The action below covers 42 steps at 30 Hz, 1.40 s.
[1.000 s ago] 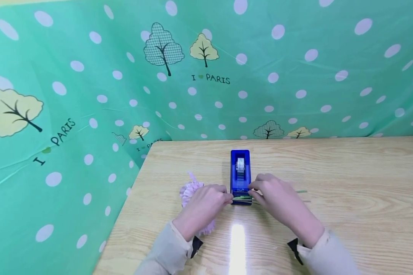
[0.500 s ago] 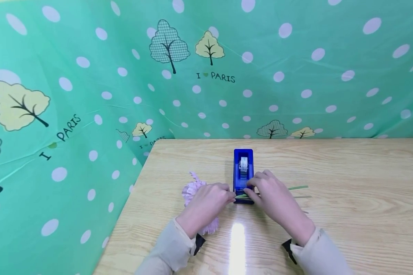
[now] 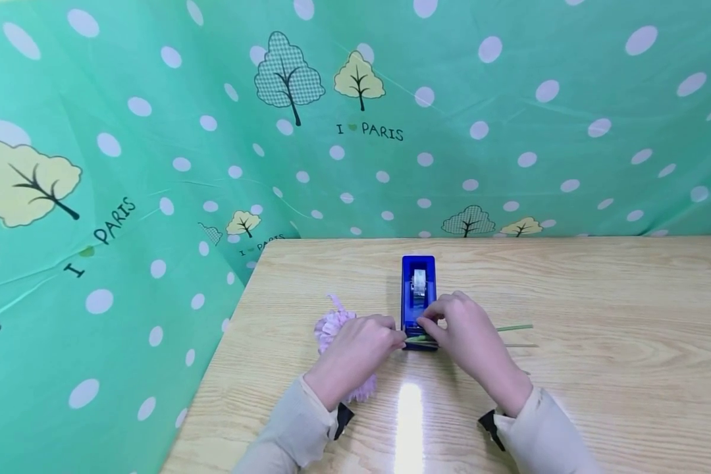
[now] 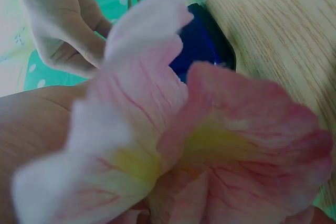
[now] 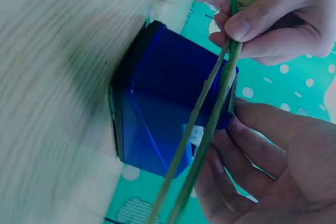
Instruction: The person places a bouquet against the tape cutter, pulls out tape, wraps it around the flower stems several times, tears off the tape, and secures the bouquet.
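Observation:
My left hand [image 3: 355,355] pinches the stems [image 5: 210,127] of pale pink flowers [image 4: 252,156] between thumb and fingers. Their ruffled heads hang out to the left, partly behind that hand in the head view, and the stems run right across the front end of a blue tape dispenser [image 3: 410,263]. A roll of clear tape [image 3: 419,282] sits in the dispenser. At its serrated cutter, the thumb and index finger of my right hand [image 3: 468,336] come together and pinch the tape's end; the clear strip itself is hard to make out.
The dispenser stands on a light wood-grain table [image 3: 598,296]. Behind and to the left hangs a green polka-dot cloth [image 3: 509,79] with printed trees. Stem ends [image 3: 515,327] stick out to the right beyond my right wrist. A bright light reflection [image 3: 410,428] lies near the front.
My right hand has shifted slightly left, its thumb and index finger drawing together at the dispenser's cutter. The left hand keeps its grip on the stems, and the view has shifted a little.

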Motion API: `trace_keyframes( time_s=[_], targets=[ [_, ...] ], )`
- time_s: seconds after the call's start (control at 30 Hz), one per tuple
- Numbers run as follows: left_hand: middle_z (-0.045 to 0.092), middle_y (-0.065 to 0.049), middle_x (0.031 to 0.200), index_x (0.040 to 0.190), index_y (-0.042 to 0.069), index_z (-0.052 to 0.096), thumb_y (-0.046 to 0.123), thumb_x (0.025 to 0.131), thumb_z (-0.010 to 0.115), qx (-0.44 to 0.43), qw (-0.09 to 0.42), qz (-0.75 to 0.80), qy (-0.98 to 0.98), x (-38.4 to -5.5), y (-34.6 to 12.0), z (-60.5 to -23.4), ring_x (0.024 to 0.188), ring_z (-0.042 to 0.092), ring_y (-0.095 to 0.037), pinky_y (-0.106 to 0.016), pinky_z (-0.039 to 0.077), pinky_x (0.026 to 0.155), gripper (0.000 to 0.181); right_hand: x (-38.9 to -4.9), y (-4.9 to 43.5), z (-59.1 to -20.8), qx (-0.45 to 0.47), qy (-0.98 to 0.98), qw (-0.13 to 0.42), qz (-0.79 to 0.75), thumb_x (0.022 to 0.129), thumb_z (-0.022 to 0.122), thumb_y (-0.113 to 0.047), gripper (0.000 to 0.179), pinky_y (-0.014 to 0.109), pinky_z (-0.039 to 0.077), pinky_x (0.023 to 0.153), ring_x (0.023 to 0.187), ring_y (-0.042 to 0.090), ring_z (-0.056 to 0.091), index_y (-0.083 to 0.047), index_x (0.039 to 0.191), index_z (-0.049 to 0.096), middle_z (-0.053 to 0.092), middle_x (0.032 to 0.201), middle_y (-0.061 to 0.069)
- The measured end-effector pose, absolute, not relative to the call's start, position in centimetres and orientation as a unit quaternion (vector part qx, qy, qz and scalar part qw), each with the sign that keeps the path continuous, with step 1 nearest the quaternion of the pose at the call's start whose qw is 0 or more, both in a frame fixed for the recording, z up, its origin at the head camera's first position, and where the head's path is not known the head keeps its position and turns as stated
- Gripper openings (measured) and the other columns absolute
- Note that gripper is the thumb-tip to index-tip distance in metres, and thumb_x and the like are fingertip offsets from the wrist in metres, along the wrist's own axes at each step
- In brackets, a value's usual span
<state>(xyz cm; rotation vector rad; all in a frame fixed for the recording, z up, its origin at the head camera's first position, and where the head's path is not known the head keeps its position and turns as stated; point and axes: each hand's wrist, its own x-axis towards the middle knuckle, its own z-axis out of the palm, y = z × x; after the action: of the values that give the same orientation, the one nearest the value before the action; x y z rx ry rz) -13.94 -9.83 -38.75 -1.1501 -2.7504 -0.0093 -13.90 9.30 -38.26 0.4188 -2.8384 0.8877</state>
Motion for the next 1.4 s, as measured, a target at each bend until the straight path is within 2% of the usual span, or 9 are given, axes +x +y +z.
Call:
trace_keyframes(
  time_s=[0.23,0.47,0.67,0.8,0.97,1.4],
  targets=[
    [0.07,0.007,0.086,0.101,0.024,0.078,0.014,0.091,0.071,-0.384,0.088,0.009,-0.919,-13.87,-9.87,-38.78,0.073,0.063,-0.006,-0.016,0.052,0.059,0.016,-13.93,9.31,-38.38,0.115,-0.931,0.057,0.342,0.088,0.075,-0.014,0.005,0.037,0.054,0.073,0.085,0.021,0.064,-0.012,0.087,0.079,0.074,0.089,0.001],
    [0.07,0.005,0.086,0.1,0.023,0.078,0.011,0.088,0.073,-0.389,0.103,0.026,-0.915,-13.89,-9.75,-38.65,0.072,0.063,-0.006,-0.017,0.052,0.059,0.017,-13.98,9.02,-38.53,0.109,-0.923,0.08,0.36,0.088,0.076,-0.015,0.004,0.035,0.052,0.071,0.082,0.018,0.063,-0.013,0.087,0.079,0.075,0.089,0.001],
    [0.071,0.005,0.088,0.101,0.022,0.078,0.011,0.088,0.074,-0.389,0.1,0.036,-0.915,-13.84,-9.65,-38.64,0.075,0.065,-0.007,-0.017,0.054,0.063,0.018,-13.84,9.03,-38.36,0.098,-0.912,0.104,0.386,0.09,0.075,-0.018,0.009,0.025,0.049,0.059,0.068,0.011,0.062,-0.01,0.091,0.079,0.076,0.087,0.002],
    [0.071,0.005,0.089,0.102,0.022,0.078,0.01,0.088,0.074,-0.39,0.105,0.041,-0.914,-13.85,-9.61,-38.81,0.076,0.065,-0.007,-0.018,0.055,0.065,0.019,-13.77,9.23,-38.26,0.091,-0.903,0.08,0.413,0.091,0.073,-0.017,0.01,0.021,0.045,0.051,0.059,0.009,0.057,-0.009,0.091,0.079,0.076,0.085,0.003],
    [0.07,0.006,0.087,0.1,0.022,0.078,0.012,0.089,0.073,-0.393,0.114,0.039,-0.912,-13.84,-9.67,-38.9,0.075,0.064,-0.006,-0.019,0.054,0.064,0.016,-13.7,9.48,-38.33,0.082,-0.899,0.056,0.426,0.092,0.072,-0.018,0.012,0.022,0.046,0.052,0.063,0.011,0.058,-0.008,0.093,0.079,0.076,0.086,0.003],
    [0.071,0.005,0.09,0.102,0.021,0.077,0.01,0.089,0.072,-0.397,0.116,0.022,-0.91,-13.87,-9.62,-38.79,0.078,0.066,-0.007,-0.019,0.056,0.068,0.017,-13.02,9.67,-38.03,0.08,-0.896,0.044,0.435,0.093,0.071,-0.018,0.013,0.022,0.046,0.053,0.065,0.01,0.058,-0.008,0.094,0.079,0.076,0.089,0.004]
  ],
)
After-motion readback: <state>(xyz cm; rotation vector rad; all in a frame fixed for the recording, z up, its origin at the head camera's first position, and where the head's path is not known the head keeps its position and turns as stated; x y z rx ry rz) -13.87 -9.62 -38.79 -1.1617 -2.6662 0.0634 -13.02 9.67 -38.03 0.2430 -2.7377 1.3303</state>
